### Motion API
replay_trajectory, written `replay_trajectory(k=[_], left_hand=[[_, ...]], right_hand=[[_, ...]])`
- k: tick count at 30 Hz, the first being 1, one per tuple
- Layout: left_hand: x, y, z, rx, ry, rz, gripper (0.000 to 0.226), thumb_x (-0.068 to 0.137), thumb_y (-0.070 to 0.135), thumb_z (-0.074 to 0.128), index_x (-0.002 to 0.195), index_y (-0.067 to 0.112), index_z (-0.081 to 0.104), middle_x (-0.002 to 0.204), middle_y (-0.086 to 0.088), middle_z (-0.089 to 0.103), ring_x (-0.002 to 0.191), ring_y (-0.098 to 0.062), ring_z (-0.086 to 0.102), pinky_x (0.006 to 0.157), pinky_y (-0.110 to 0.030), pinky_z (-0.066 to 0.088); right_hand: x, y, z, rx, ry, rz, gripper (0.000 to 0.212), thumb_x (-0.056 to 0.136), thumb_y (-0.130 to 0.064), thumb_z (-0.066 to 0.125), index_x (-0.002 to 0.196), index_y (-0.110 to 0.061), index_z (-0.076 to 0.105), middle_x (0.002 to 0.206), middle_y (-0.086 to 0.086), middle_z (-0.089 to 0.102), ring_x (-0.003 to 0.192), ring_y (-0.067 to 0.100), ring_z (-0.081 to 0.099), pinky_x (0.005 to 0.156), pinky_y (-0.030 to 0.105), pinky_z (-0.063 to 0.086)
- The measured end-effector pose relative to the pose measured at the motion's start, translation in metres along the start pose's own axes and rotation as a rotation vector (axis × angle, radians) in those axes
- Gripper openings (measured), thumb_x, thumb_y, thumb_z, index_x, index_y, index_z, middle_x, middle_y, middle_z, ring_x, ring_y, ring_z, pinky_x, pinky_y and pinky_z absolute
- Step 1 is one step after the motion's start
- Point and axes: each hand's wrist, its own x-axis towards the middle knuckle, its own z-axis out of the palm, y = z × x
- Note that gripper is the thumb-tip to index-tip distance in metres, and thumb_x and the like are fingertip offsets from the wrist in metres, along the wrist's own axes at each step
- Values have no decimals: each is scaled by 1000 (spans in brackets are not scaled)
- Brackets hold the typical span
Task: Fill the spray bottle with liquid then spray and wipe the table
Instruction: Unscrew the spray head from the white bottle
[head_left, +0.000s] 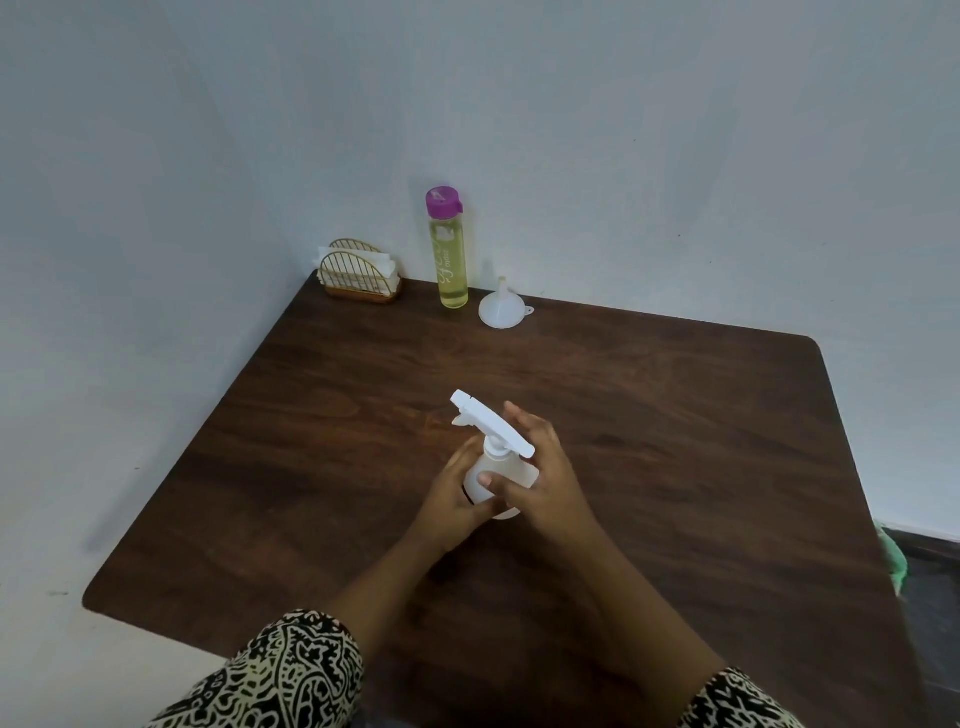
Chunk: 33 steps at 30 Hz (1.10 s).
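Patterned sleeves (291, 675) at near edge. Left hand (452, 499) and right hand (540, 478), both wrapped around white spray bottle (493, 467), upright at table (675, 441) centre. Bare wood all round it. Far edge, 12 o'clock: funnel (501, 309), yellow liquid bottle (451, 249); 11 o'clock: napkin holder (358, 273).

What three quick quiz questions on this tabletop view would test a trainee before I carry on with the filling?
1. True or false: the trigger head is on the spray bottle.
2. Which stands nearest the funnel: A) napkin holder, B) bottle of yellow liquid, C) spray bottle?
3. What do the left hand and right hand both grip?

Key: 1 true; 2 B; 3 the spray bottle.
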Motion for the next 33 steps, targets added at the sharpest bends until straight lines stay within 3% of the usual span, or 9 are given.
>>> replay_trajectory(k=[3, 7, 10, 16, 19, 22, 27, 29, 33], left_hand=[[1, -2, 0, 25, 8, -20, 66, 79, 23, 79, 136, 27, 47, 135, 11, 56, 125, -5, 52, 106, -38, 46], [1, 1, 0, 23, 8, -1, 61, 79, 23, 79, 130, 39, 48, 133, 16, 56, 126, -6, 52, 105, -31, 44], [0, 4, -1, 12, 0, 20, 60, 79, 25, 78, 130, 36, 49, 130, 18, 57, 125, -8, 53, 103, -27, 44], [0, 1, -1, 11, -2, -1, 67, 77, 34, 77, 136, 26, 47, 134, 9, 56, 127, -13, 52, 105, -41, 45], [1, -2, -2, 30, 11, -19, 69, 77, 31, 77, 138, 24, 46, 135, 5, 57, 127, -16, 53, 103, -49, 46], [1, -2, -1, 27, 19, -24, 66, 77, 29, 77, 136, 23, 48, 133, 5, 58, 125, -15, 54, 103, -49, 46], [0, 2, -1, 49, 28, -10, 63, 75, 37, 78, 131, 34, 50, 136, 7, 55, 128, -12, 51, 107, -45, 43], [0, 0, -1, 37, 15, -3, 63, 77, 33, 78, 133, 31, 50, 135, 7, 56, 128, -15, 52, 107, -47, 43], [1, 3, -1, 16, -6, -3, 64, 78, 25, 77, 135, 29, 47, 134, 9, 57, 126, -11, 53, 105, -36, 45]], right_hand=[[0, -2, 11, 18, 195, 3, 55, 62, -30, 85, 106, -34, 51, 110, -14, 58, 105, 2, 56, 85, 19, 46], [5, -4, 20, 9, 307, -6, 36, 67, -17, 83, 83, -28, 52, 84, -12, 60, 83, 8, 60, 72, 20, 46], [5, -2, 14, 35, 247, -46, 29, 71, -10, 78, 89, -24, 59, 88, -12, 63, 88, 8, 62, 75, 19, 47], [3, -1, 2, 123, 44, -11, 40, 77, -6, 64, 107, -33, 63, 110, -11, 66, 106, 7, 61, 87, 22, 47], [0, 4, 4, 96, 29, -13, 56, 70, -15, 73, 121, -30, 54, 123, -11, 58, 115, 4, 54, 91, 16, 44], [-1, 4, 9, 90, 161, 23, 60, 62, -26, 86, 111, -29, 51, 114, -9, 58, 109, 6, 55, 87, 17, 46], [6, -3, 21, 2, 314, -6, 37, 67, -16, 82, 84, -27, 51, 87, -10, 59, 83, 7, 59, 71, 17, 46], [5, -3, 19, 10, 297, -22, 31, 69, -11, 78, 87, -22, 55, 87, -9, 61, 84, 8, 61, 71, 18, 48], [1, -2, 11, 63, 197, -62, 33, 72, -3, 66, 98, -23, 65, 99, -10, 63, 97, 6, 61, 79, 16, 47]])
